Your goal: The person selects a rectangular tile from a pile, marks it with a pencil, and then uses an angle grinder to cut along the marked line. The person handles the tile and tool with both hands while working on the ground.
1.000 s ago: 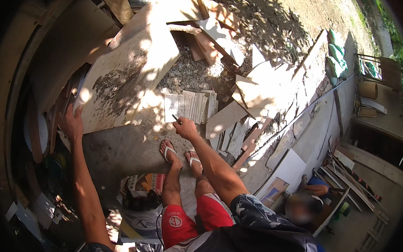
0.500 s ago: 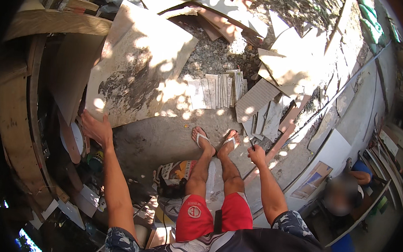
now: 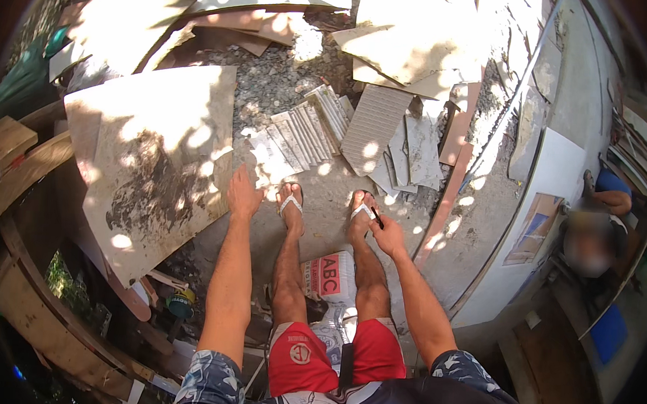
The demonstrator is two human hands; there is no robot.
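A large pale board [image 3: 188,112] with dark stains lies tilted at the left. Close beside its right edge my left hand [image 3: 244,193] reaches forward, fingers stretched out and holding nothing; whether it touches the board I cannot tell. My right hand [image 3: 389,238], in front of my right foot, is closed around a thin black pen-like stick [image 3: 377,217]. Ahead of my feet a row of narrow tile strips [image 3: 298,137] leans on the ground. Next to them lies a ribbed grey-brown tile [image 3: 377,127], with broken tile pieces [image 3: 420,152] to its right.
Loose boards [image 3: 415,37] and rubble [image 3: 279,73] cover the far ground. A printed sack [image 3: 330,276] lies between my legs. Wooden framing [image 3: 19,280] and a dark can [image 3: 181,303] are at the left. A white panel [image 3: 547,186] and another person [image 3: 607,219] are at the right.
My left hand has let go of the board's near left corner and moved right, to the board's right side. The view has turned. My right hand still holds the black stick.
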